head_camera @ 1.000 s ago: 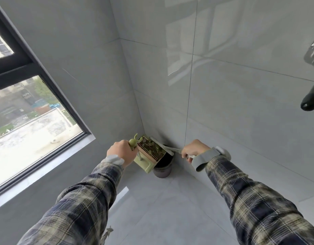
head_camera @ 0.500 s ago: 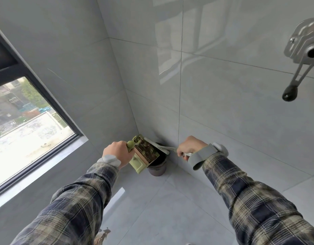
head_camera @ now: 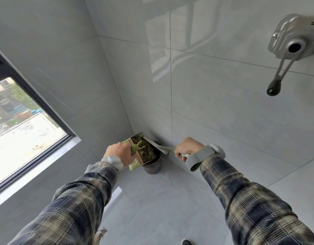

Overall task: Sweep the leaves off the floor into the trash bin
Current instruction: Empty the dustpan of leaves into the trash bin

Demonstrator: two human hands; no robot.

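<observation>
From the head camera: since half a second ago we have rolled our left hand [head_camera: 120, 153] over, tilting the green dustpan [head_camera: 135, 165] above the trash bin [head_camera: 152, 167] at 12 o'clock. The left fingers wrap the dustpan's handle. Our right hand [head_camera: 187, 147] clenches the brush [head_camera: 157, 146], its head at the pan's edge. Brown leaves [head_camera: 146, 152] fill the pan; a stray leaf [head_camera: 100, 234] lies at 6 o'clock.

The dark brown, round trash bin [head_camera: 152, 167] stands upright in a corner of the floor [head_camera: 170, 209]; a pale green dustpan [head_camera: 135, 165] tilts over the bin's left rim, loaded with brown leaves [head_camera: 146, 152]; a white brush [head_camera: 159, 147] reaches across the bin's mouth from its right; one stray leaf [head_camera: 99, 235] lies well in front of the bin.
</observation>
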